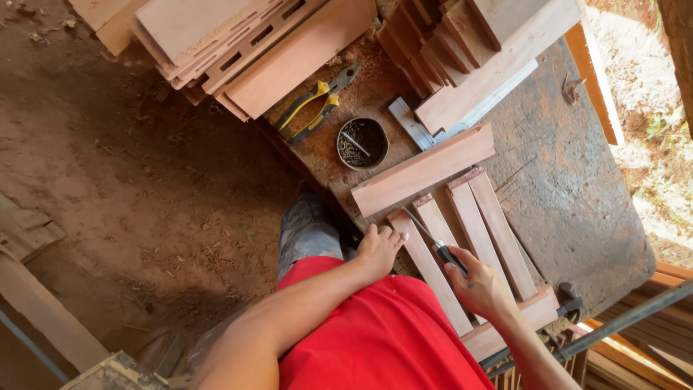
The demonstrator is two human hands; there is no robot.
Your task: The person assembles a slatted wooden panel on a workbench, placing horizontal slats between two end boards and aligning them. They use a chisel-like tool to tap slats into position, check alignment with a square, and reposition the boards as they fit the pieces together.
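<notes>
My left hand [379,249] rests with its fingers down on the near end of a reddish wooden slat [427,263] at the workbench edge. Just to its right, my right hand [480,287] is shut on a slim tool with a black handle [451,256]. The tool's thin metal shaft [421,227] points away from me across the slats. Several parallel slats [498,231] lie side by side. A wider board [422,170] crosses their far ends and another board [538,310] their near ends.
A round tin of nails [362,143] and yellow-handled pliers [317,105] lie beyond the slats on the worn workbench [577,195]. A metal square [408,121] sits beside stacked boards [289,50]. Dirt floor [144,180] lies to the left and a dark clamp [570,297] to the right.
</notes>
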